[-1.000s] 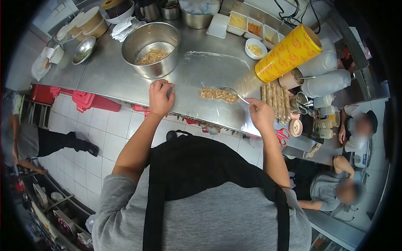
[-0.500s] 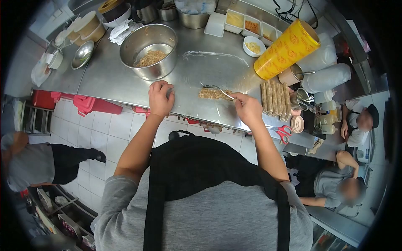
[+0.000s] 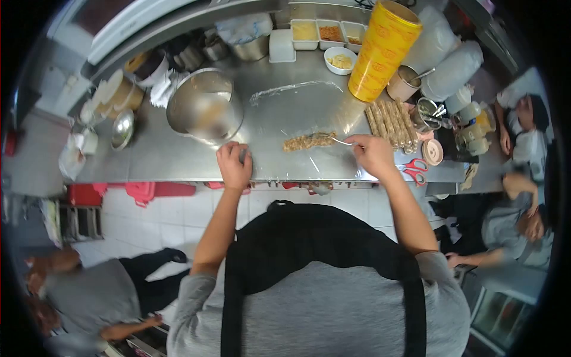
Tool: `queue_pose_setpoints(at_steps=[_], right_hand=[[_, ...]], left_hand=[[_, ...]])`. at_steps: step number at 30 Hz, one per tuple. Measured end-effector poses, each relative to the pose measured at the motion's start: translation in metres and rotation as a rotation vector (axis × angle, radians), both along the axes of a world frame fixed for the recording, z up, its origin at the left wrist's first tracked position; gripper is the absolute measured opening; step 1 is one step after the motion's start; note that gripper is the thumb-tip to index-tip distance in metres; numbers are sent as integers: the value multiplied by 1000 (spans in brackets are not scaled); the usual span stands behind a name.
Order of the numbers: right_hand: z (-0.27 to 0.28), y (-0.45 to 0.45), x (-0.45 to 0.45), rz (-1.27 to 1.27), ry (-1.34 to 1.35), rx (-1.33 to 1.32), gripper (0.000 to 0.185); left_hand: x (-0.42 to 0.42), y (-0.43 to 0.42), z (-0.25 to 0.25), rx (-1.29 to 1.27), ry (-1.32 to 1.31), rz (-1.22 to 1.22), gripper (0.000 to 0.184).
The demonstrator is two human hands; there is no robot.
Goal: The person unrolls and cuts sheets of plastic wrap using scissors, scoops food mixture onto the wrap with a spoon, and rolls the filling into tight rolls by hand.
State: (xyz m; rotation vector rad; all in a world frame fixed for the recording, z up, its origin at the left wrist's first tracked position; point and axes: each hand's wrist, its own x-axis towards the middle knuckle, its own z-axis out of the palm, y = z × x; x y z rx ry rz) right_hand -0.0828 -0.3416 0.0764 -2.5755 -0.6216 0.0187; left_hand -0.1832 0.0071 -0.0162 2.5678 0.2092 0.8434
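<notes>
Filling strip point(image 3: 304, 142): located between the two hands, nearer the right hand, lying flat on a sheet of clear film point(image 3: 297, 89) spread over the steel counter point(image 3: 270, 116). Items are listed from left to right.

Well to the left of the left hand, a plastic bag point(image 3: 71, 160) rests on the counter. Next, nearer the left hand, is a small metal bowl point(image 3: 123, 129), tilted. Ahead of the left hand and slightly to its left stands a large metal pot point(image 3: 178, 110); its contents are blurred.

Left hand point(image 3: 235, 165): released, fingers loosely bent, resting on the counter near the front edge, to the left of the strip.

Ahead of and to the left of the right hand, at the rear of the counter, are white containers point(image 3: 305, 35) of ingredients. A white bowl point(image 3: 340, 61) with pale yellow pieces sits in front of them.

A metal utensil point(image 3: 339, 141) extends leftward from the right hand, with its head at the strip.

Right hand point(image 3: 375, 156): grasping the utensil handle between thumb and fingers.

Ahead of the right hand stands a large yellow roll point(image 3: 383, 53). Wrapped rolls point(image 3: 386, 122) lie side by side just ahead and to the right of the same hand. Right of that hand are red-handled scissors point(image 3: 416, 171), a round lid point(image 3: 432, 152) and, farther ahead, a metal cup point(image 3: 423, 123) containing utensils.
</notes>
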Motion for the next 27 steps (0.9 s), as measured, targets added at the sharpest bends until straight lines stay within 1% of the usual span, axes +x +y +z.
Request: queue_pose_setpoints(at_steps=[3, 7, 10, 13, 16, 19, 22, 25, 27], right_hand=[[4, -9, 1, 10, 26, -19, 21], [7, 3, 1, 31, 4, -92, 24], [8, -8, 9, -59, 49, -62, 23], [9, -15, 12, -58, 9, -136, 22], [13, -9, 16, -113, -22, -84, 21], [1, -4, 18, -85, -26, -146, 22], [2, -22, 12, -105, -63, -74, 23], [5, -37, 4, -200, -3, -22, 25], [-4, -46, 0, -178, 10, -19, 25]], left_hand=[[2, 0, 1, 16, 19, -7, 22], [1, -1, 1, 17, 36, -4, 22], [2, 0, 1, 17, 46, -6, 22], [2, 0, -3, 21, 33, 0, 20], [3, 0, -1, 22, 31, 1, 20], [1, 0, -2, 11, 31, -19, 21], [3, 0, 0, 18, 18, -28, 22], [4, 0, -2, 18, 9, -27, 21], [2, 2, -1, 9, 18, -35, 20]])
